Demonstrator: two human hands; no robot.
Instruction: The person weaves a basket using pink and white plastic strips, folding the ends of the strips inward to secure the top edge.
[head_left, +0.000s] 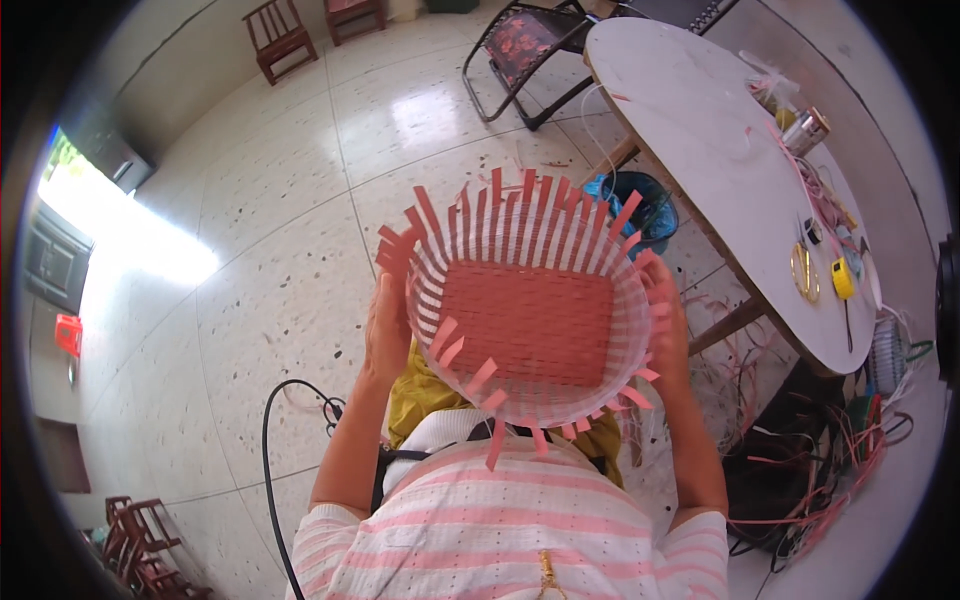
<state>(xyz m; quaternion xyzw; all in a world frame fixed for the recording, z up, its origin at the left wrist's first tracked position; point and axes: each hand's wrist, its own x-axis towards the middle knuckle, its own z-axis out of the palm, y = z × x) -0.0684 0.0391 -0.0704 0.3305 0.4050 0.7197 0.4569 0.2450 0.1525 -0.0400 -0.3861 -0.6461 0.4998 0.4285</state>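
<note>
A half-woven basket (527,320) with a red plaited base and clear-and-red striped walls is held up in front of my body. Loose pink-red strip ends stick out all round its rim. On its left side my left hand (386,325) presses against the outer wall, fingers partly hidden behind the strips. My right hand (668,320) grips the opposite wall, with its fingers among the strip ends. The basket's open top faces me, and its inside holds nothing.
At the right stands a white oval table (700,110) with scissors (803,270), a yellow tape measure (843,279) and a can (804,132). Beneath it is a blue-lined bin (640,205). Loose strips (830,490) tangle at the lower right. A folding chair (520,55) stands beyond.
</note>
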